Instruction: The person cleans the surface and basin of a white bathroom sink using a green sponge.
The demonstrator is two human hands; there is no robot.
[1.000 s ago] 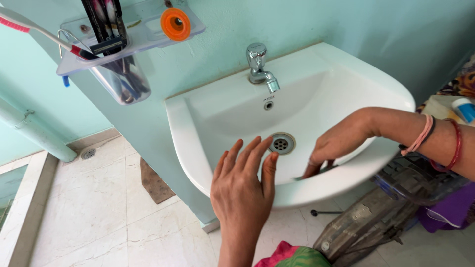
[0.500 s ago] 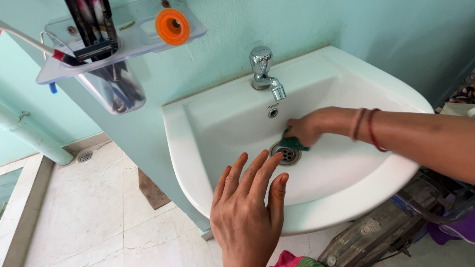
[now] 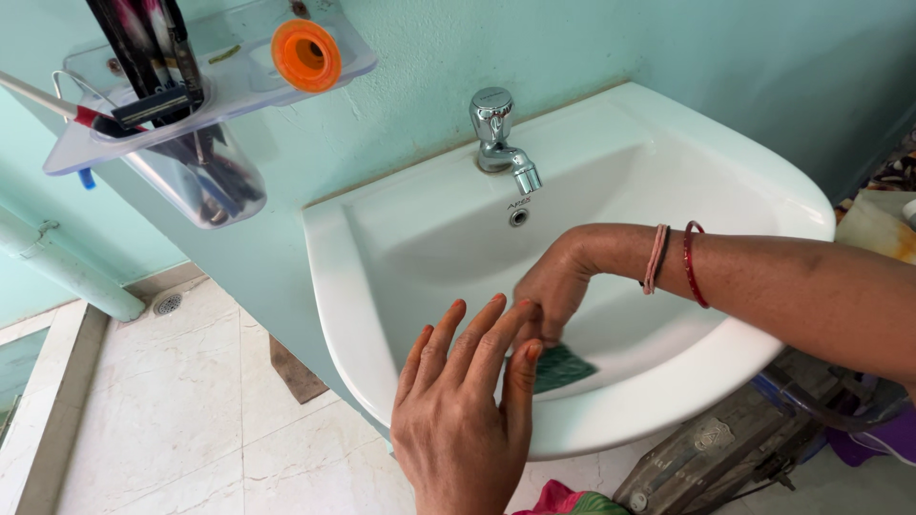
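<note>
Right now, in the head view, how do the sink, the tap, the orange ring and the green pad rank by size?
1. sink
2. tap
3-4. green pad, partly hidden by the hands, and orange ring: too alike to rank.

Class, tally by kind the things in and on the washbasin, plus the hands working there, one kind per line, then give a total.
Washbasin: 1
Chrome tap: 1
Overflow hole: 1
Green scrub pad: 1
Hands: 2 (left hand flat over the front rim, right hand pressing the pad)
Total: 6
</note>
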